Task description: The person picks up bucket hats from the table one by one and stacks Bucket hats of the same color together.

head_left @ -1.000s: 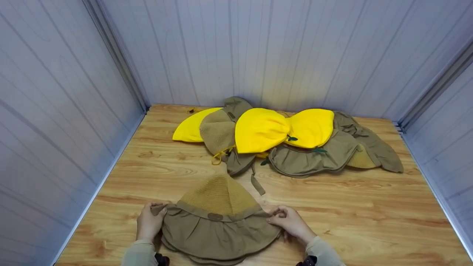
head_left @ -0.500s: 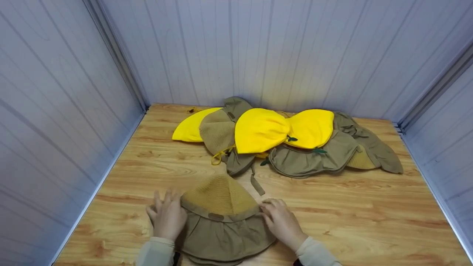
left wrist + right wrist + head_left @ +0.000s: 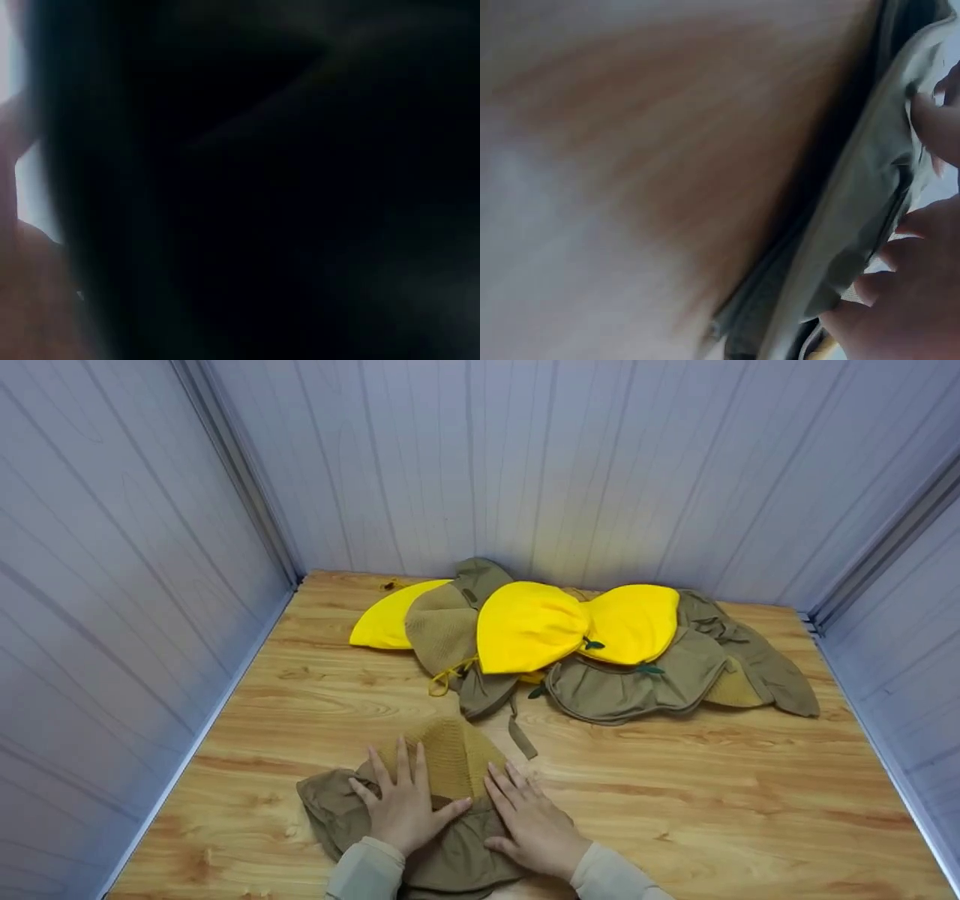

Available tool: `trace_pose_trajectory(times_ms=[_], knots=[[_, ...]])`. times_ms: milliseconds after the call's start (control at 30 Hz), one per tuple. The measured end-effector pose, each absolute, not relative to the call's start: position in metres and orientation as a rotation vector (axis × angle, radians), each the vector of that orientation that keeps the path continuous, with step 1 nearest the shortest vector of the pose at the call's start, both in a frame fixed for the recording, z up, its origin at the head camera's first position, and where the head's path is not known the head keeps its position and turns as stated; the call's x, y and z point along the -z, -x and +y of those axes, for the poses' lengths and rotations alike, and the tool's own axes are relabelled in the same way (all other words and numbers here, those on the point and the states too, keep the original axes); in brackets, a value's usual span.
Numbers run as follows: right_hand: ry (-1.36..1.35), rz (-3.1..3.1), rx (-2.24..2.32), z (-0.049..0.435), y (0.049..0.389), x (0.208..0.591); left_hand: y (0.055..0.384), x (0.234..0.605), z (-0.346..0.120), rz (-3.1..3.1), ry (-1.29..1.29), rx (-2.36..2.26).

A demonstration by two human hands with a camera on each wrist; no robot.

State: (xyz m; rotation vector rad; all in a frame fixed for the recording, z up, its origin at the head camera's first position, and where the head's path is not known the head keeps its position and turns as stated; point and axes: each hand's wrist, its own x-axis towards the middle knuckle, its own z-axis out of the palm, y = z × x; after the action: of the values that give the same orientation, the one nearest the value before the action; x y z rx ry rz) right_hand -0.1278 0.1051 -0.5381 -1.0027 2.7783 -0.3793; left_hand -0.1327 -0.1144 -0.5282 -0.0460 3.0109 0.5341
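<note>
A sun hat with a tan knitted crown (image 3: 446, 742) and a wide khaki cloth brim (image 3: 330, 806) lies flat at the front of the table, its crown pointing away from me. My left hand (image 3: 405, 810) rests on the hat with fingers spread, across the crown and the brim band. Over the hat's right side lies my right hand (image 3: 536, 829), fingers straight; it hides that end of the brim. In the right wrist view the fingers (image 3: 889, 296) touch the khaki cloth (image 3: 855, 202). The left wrist view is almost wholly dark.
A heap of yellow hats (image 3: 532, 626) and khaki hats (image 3: 637, 686) lies along the back of the wooden table (image 3: 750, 787). One cloth strap (image 3: 523, 737) trails from it towards the front hat. Pale panel walls (image 3: 525, 472) stand at the back and both sides.
Both hands have let go of the brim's side edges and moved inward onto the hat, fingers now laid out over it. The left brim end shows, bunched, beyond the left hand.
</note>
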Motion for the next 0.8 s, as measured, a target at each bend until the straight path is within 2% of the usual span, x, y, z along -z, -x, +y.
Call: trace_pose_trajectory(times_ms=[800], knots=[[0.934, 2.406, 0.646, 0.115, 0.15, 0.533, 0.145, 0.54, -0.118, 2.712, 0.111, -0.449]])
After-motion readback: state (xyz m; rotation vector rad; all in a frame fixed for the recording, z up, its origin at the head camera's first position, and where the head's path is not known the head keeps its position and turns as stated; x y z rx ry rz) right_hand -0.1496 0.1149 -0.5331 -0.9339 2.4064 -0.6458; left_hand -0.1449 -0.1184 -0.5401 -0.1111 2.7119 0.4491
